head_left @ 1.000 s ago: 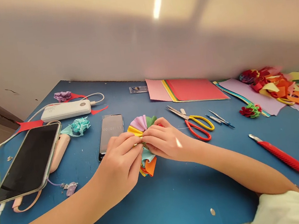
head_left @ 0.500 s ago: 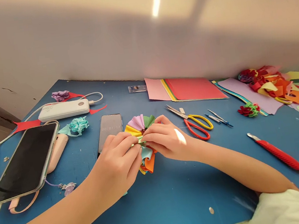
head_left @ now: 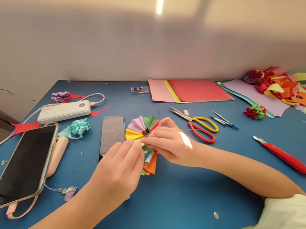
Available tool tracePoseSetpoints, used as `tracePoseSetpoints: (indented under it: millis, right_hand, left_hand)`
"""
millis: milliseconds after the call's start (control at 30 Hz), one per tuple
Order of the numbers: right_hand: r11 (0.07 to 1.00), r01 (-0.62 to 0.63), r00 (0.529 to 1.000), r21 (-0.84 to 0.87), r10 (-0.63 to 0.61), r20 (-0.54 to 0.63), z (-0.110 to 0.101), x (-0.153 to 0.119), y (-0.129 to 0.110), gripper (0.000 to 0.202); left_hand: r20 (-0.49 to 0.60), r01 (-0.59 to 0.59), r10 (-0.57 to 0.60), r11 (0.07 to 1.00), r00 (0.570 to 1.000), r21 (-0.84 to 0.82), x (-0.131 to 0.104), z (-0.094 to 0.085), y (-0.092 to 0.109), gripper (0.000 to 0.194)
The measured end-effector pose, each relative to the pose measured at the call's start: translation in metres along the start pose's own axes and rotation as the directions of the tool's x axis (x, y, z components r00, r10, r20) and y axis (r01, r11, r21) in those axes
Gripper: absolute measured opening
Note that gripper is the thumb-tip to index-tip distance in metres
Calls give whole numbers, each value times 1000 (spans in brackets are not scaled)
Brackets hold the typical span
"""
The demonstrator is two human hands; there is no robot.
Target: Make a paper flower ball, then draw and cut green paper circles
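Paper rosette [head_left: 142,131] sits dead centre on the blue tabletop [head_left: 181,201], and both your hands meet right at its near edge. Your left hand [head_left: 115,174] comes in from the near-left with its fingertips pinched on a pale folded strip at the rosette's middle; your right hand [head_left: 171,144] covers the rosette's right side, its grip also pinched narrow on that same spot. So the rosette fans out away from you, beyond both grips, with orange and teal petals poking out toward you under the fingers. Neither hand is really nearer, they're touching each other at the pinch.

Just left of the rosette, nearly touching it, lies a dark phone [head_left: 111,132]. Right of it, a bit apart, are the yellow-and-red scissors [head_left: 198,125], tips pointing back toward the rosette. A red craft knife [head_left: 285,156] is well off to the right. Coloured paper sheets [head_left: 192,90] lie beyond the rosette by the wall. Nothing sits between your hands and the rosette.
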State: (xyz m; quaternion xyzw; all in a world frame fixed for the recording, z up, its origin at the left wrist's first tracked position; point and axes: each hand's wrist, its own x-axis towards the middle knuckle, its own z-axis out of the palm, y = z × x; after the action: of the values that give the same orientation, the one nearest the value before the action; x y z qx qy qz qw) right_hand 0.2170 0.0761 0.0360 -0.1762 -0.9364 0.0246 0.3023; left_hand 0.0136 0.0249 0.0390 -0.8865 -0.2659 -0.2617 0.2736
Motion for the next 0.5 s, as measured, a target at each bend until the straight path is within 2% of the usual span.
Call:
tracePoseSetpoints:
  millis: [133,233,500]
  right_hand:
    - [999,-31,997,19,32,-71,2,0,-6,16]
    - [999,-34,995,19,36,-95,3,1,-10,7]
    - [1000,-7,992,24,10,-126,4,1,-11,5]
  left_hand:
    - [93,-63,57,995,994,72,2,-3,-2,14]
    - [141,-17,10,999,990,42,2,-7,-4,21]
    - [111,100,-92,993,989,-68,0,-7,-4,23]
